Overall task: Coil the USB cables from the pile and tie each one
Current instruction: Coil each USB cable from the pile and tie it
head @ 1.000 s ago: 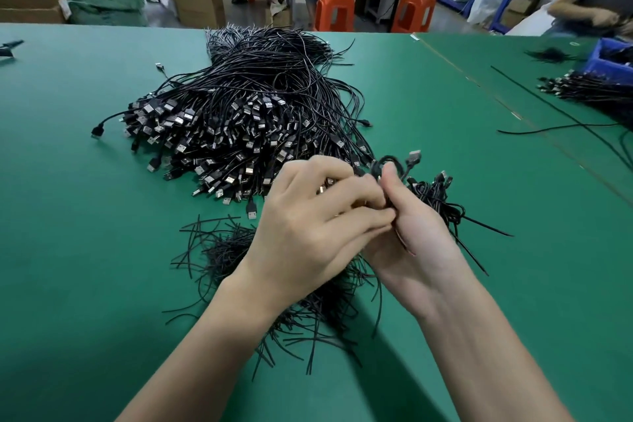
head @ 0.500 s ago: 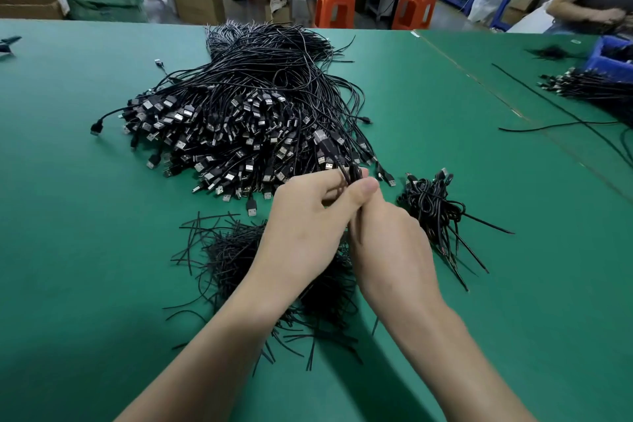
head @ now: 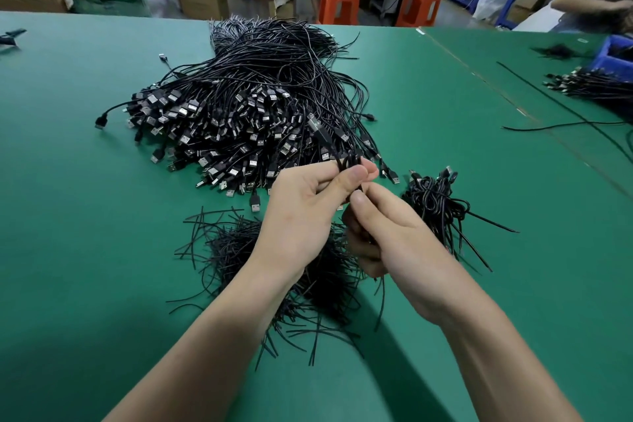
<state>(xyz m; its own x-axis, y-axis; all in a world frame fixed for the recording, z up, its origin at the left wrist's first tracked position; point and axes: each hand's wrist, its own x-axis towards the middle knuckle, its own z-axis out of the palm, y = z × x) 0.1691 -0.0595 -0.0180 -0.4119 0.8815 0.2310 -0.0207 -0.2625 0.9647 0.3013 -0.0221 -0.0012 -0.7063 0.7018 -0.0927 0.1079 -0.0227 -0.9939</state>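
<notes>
A big pile of black USB cables [head: 246, 113] lies on the green table, plugs toward me. My left hand [head: 308, 212] pinches one black USB cable [head: 329, 144] between thumb and fingertips at the pile's near right edge; its plug end rises up-left. My right hand [head: 387, 233] sits just below and touching, fingers curled round the same cable and a thin black strand that hangs down. A heap of black twist ties [head: 239, 250] lies under my wrists. A small heap of coiled, tied cables [head: 438, 202] rests to the right.
The green table [head: 85, 250] stretches wide on the left and front. Another cable bundle [head: 589, 86] and a blue bin [head: 613, 55] sit at far right, with loose cables [head: 565, 127] trailing. Orange stools [head: 339, 3] and cardboard boxes stand beyond the far edge; a person's arm [head: 596, 0] works at right.
A second ago both hands held a coiled cable; it now lies on the tied heap at right. My hands moved to the pile's edge and took hold of another cable, lifting it slightly.
</notes>
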